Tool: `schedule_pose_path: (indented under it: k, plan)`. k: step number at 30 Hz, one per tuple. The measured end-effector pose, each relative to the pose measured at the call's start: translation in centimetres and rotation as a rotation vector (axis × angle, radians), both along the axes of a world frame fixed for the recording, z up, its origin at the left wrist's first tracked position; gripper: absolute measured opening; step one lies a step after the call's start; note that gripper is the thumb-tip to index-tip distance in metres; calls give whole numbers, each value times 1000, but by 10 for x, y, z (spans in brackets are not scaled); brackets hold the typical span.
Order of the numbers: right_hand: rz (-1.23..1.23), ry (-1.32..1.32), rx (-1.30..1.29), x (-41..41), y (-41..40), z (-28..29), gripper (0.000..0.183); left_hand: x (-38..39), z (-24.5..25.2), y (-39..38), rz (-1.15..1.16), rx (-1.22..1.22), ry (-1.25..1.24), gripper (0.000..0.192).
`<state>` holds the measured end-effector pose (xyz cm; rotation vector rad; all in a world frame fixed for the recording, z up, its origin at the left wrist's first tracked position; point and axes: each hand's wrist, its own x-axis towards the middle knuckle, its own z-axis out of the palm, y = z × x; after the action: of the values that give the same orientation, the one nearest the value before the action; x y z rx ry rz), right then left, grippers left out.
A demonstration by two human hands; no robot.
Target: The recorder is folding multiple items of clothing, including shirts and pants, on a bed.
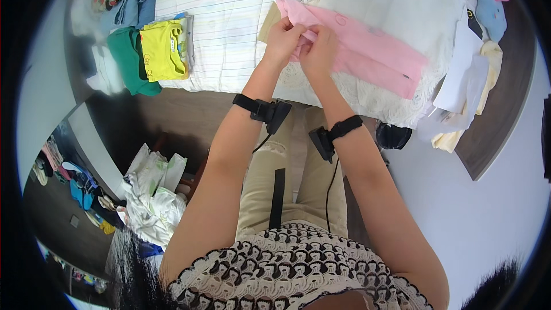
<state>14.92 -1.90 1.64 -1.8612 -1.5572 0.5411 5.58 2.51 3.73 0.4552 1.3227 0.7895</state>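
A pink garment point(370, 51) lies stretched over the lace-edged white cover at the right of the bed, its far right end reaching near the edge. My left hand point(284, 38) pinches the garment's left end between thumb and fingers. Close beside it, my right hand point(317, 47) grips the same end, the two hands nearly touching. Part of the cloth between them is hidden by the fingers. Under the garment's left end, a beige piece point(269, 23) shows.
Folded yellow point(161, 51) and green clothes point(129, 60) sit at the bed's left edge, with folded jeans point(137, 4) beyond. White papers or bags point(458, 73) and a blue plush-like item point(490, 15) lie right. Crumpled white-green cloth point(155, 189) is at lower left.
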Motion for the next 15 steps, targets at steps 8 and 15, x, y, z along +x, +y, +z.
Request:
schedule_pose_path:
  k: [8, 15]
  plan:
    - [164, -116, 73, 1, -4, 10, 25, -10, -5, 36, 193, -95, -15, 22]
    - [42, -144, 31, 9, -5, -3, 24, -19, -39, 39, 122, 49, 1, 22]
